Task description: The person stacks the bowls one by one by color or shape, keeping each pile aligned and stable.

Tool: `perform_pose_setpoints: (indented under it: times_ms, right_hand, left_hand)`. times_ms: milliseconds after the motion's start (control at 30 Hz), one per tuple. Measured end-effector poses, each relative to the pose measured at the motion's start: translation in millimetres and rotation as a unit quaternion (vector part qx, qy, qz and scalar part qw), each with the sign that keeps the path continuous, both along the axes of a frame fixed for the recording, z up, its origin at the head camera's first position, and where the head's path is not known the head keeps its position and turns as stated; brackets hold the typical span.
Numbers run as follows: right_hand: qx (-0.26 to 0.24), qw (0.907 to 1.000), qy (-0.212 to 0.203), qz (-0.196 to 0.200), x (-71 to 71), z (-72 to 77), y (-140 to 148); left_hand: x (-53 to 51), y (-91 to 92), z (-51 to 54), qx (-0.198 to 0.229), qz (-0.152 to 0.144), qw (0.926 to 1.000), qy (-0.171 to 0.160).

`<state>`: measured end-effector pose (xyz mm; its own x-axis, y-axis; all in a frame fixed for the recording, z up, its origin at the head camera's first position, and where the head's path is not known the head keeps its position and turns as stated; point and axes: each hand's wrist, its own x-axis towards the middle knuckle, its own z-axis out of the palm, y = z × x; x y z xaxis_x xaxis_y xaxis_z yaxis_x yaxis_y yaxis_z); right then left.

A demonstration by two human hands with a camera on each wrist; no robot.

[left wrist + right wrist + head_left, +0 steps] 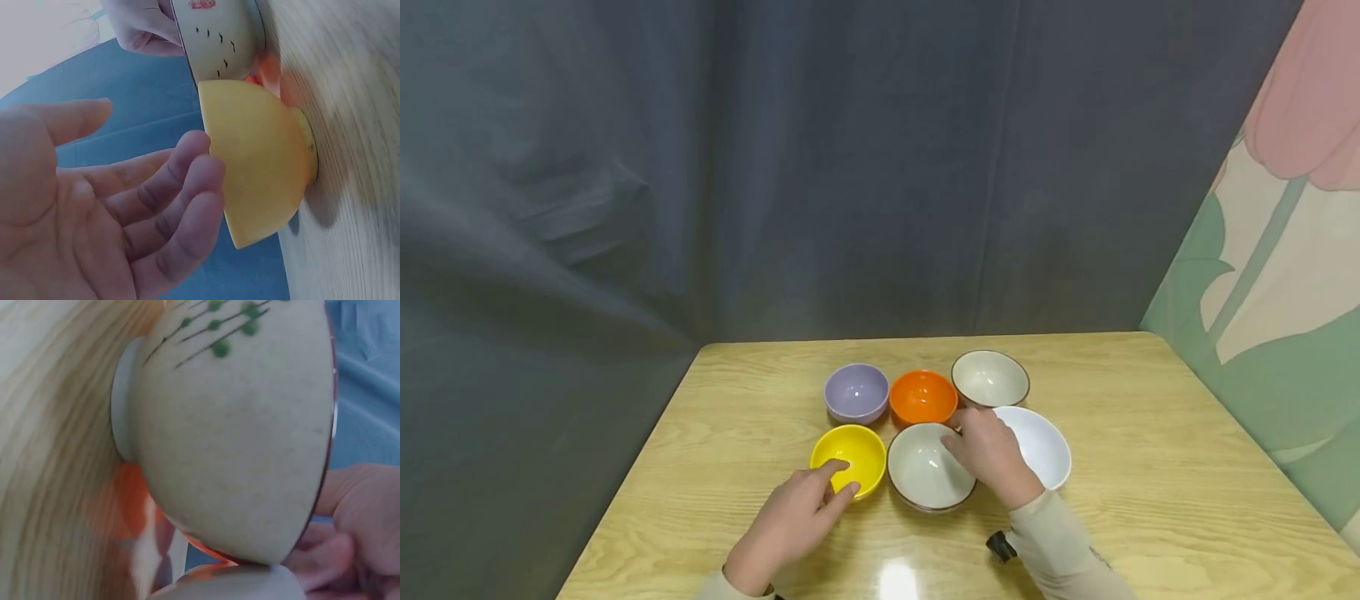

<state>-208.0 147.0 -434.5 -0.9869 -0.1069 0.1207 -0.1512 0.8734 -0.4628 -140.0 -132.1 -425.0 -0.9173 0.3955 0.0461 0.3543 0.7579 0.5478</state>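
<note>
My left hand is at the yellow bowl, its index finger reaching over the near rim. In the left wrist view the fingers are loosely bent at the bowl's rim, with the thumb standing apart from it. My right hand holds the right rim of a cream bowl with a dark edge, the thumb inside the bowl. Green dots and dark lines mark this bowl's outer wall in the right wrist view. Some right fingers are hidden behind the rim.
Behind stand a purple bowl, an orange bowl and another cream bowl. A larger white bowl sits right of the held one, partly under my right hand. All are on a wooden table, with a dark curtain behind.
</note>
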Motion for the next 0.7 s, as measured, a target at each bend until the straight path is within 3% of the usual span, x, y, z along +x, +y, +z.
perform_pose_setpoints:
  times_ms: [167, 333, 500, 700]
  right_hand:
    - [0.040, 0.9992, 0.004, 0.001, -4.0, -1.0, 2]
    - [0.062, 0.9980, 0.008, 0.009, -5.6, -5.4, 1]
    - [0.039, 0.9992, 0.008, 0.011, -4.4, -10.0, 4]
    - [0.015, 0.9990, 0.029, 0.032, -5.5, -6.3, 11]
  left_hand:
    - [-4.0, 2.4, 0.1, 0.020, -0.026, 0.9994, -0.005]
    - [-5.3, 2.9, 1.4, 0.020, -0.029, 0.9993, -0.012]
    - [-4.6, 3.7, 1.7, 0.023, -0.025, 0.9992, -0.020]
    - [-12.2, 6.9, 3.8, 0.030, -0.033, 0.9989, -0.018]
